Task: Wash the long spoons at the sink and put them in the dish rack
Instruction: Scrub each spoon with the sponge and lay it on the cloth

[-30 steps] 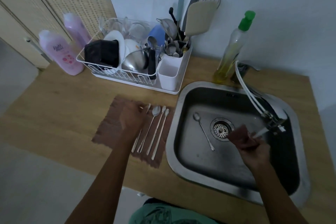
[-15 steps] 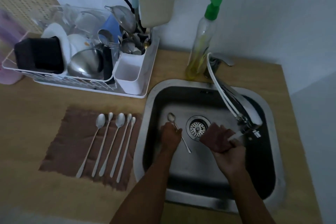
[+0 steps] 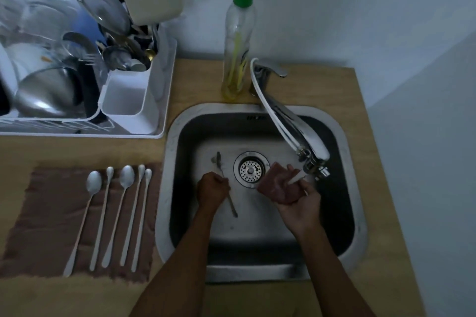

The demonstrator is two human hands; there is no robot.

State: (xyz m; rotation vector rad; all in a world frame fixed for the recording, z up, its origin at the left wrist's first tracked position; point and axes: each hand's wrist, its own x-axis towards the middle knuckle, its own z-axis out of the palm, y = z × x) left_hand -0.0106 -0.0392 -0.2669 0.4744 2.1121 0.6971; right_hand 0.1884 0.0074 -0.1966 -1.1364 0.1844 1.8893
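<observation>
Inside the rounded steel sink (image 3: 164,201), a slim long spoon (image 3: 232,206) is clamped in the left hand (image 3: 213,188)'s curled fingers (image 3: 222,180). Right of them, a brown pad (image 3: 273,184) is gripped by the right hand (image 3: 298,204). Left of them, five metal spoons (image 3: 116,221) are laid on cloth (image 3: 46,213).

6 long spoons (image 3: 127,179): 5 on brown cloth (image 3: 46,213), sixth spoon (image 3: 231,203) in sink (image 3: 170,188). Of 5 on cloth: 2 large-bowl, 3 small-bowl. 1 cloth, 1 sink, 1 tap (image 3: 296,123), 1 dish rack (image 3: 168,80), 1 soap bottle (image 3: 238,41), 1 scrub pad (image 3: 273,185). 2 hands: left hand (image 3: 212,186), right hand (image 3: 296,203).
</observation>
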